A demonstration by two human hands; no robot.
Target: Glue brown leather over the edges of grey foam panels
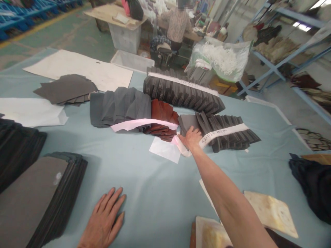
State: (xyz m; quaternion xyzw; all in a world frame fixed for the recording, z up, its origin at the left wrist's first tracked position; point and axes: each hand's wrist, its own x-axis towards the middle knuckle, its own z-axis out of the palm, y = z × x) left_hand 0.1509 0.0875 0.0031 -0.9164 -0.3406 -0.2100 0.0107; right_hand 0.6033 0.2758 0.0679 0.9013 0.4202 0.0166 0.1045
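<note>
My left hand (104, 218) lies flat on the blue-green cloth of the table, fingers spread, holding nothing. Reaching forward, my right hand (190, 137) rests at the left end of a row of dark grey pieces (227, 132), its fingers on a flat grey piece (188, 122). A white strip with handwriting (222, 132) lies across that row. Just left are reddish-brown pieces (161, 112) and grey pieces (126, 105), crossed by a pink strip (137, 124). A white paper (165, 149) lies below them.
Behind is another dark row (181, 91) with a white strip. Tall dark stacks (28, 193) stand at left. Pale blocks (271, 212) lie near my right forearm, dark cloth (314, 186) at the right edge. A person (178, 26) sits beyond the table.
</note>
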